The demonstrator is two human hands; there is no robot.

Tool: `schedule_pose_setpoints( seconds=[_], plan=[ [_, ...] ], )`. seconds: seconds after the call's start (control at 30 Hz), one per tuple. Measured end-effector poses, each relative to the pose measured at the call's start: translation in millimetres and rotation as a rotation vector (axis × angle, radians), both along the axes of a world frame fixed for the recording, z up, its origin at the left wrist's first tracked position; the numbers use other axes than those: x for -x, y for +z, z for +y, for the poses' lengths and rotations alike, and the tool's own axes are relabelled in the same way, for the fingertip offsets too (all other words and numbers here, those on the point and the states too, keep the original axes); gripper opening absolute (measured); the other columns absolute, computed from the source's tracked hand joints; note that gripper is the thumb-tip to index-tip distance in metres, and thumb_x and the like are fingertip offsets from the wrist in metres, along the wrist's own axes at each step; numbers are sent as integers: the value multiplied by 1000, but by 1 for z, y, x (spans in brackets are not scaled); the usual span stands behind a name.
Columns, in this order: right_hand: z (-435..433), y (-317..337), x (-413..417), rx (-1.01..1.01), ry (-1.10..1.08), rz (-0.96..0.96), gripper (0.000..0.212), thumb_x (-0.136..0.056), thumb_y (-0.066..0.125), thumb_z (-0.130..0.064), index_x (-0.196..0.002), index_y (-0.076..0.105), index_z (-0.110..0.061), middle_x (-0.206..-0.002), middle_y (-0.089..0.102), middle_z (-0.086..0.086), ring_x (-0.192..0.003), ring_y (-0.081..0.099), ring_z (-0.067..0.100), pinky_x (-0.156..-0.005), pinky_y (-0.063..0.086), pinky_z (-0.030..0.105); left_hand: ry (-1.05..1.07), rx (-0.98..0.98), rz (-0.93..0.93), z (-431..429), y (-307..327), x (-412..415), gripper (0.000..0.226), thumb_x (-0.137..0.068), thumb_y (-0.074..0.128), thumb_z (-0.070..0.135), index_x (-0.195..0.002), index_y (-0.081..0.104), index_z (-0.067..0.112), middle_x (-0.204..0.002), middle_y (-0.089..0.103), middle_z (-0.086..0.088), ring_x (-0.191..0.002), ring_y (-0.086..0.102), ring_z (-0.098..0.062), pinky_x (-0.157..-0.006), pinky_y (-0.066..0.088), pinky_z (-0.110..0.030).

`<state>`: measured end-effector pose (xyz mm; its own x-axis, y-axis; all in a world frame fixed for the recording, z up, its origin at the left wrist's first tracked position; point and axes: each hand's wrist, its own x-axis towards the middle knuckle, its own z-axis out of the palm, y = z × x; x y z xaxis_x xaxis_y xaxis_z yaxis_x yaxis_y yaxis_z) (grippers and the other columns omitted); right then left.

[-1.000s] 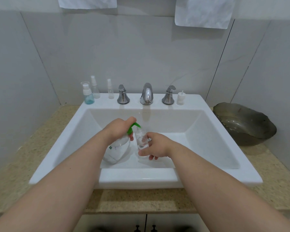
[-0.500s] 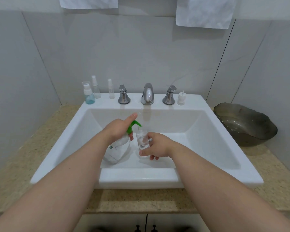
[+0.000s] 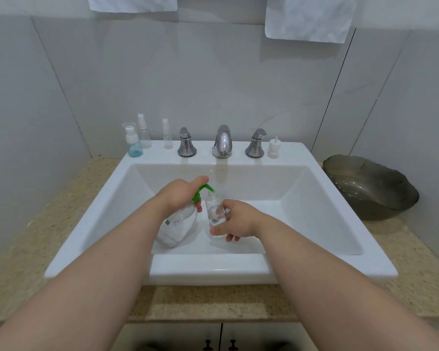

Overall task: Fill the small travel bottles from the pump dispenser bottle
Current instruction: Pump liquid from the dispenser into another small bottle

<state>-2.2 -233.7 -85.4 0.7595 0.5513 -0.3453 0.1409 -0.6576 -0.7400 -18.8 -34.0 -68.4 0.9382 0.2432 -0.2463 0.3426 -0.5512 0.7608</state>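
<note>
Over the white sink basin [image 3: 314,211], my left hand [image 3: 179,193] grips the neck of a clear pump dispenser bottle [image 3: 179,226] with a green pump head [image 3: 200,192]; its index finger lies over the top of the pump. The green nozzle points into the open mouth of a small clear travel bottle [image 3: 214,214], which my right hand [image 3: 235,220] holds upright by its lower half. Some clear liquid shows inside the small bottle.
On the sink's back ledge stand a small bottle with blue liquid [image 3: 133,143], two slim clear spray bottles [image 3: 143,131] [image 3: 167,135], chrome tap handles and spout [image 3: 222,141], and a white cap [image 3: 273,148]. A dark glass bowl [image 3: 370,186] sits on the right counter. Towels hang above.
My left index finger has lifted slightly off the pump head and the green pump has risen. The small bottle and my right hand stay where they were.
</note>
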Motion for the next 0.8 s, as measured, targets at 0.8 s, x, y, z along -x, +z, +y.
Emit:
schedule_pose_setpoints(
  seconds=[0.8],
  plan=[
    [-1,0,0,7,2,-22,48,-85,83,-27,-122,53,-19,-106,62,0,-67,70,16,-60,53,26,-11,18,-11,3,-1,1,96,-90,25,88,-60,78,14,-96,77,-4,-99,60,-21,-98,38,-40]
  ],
)
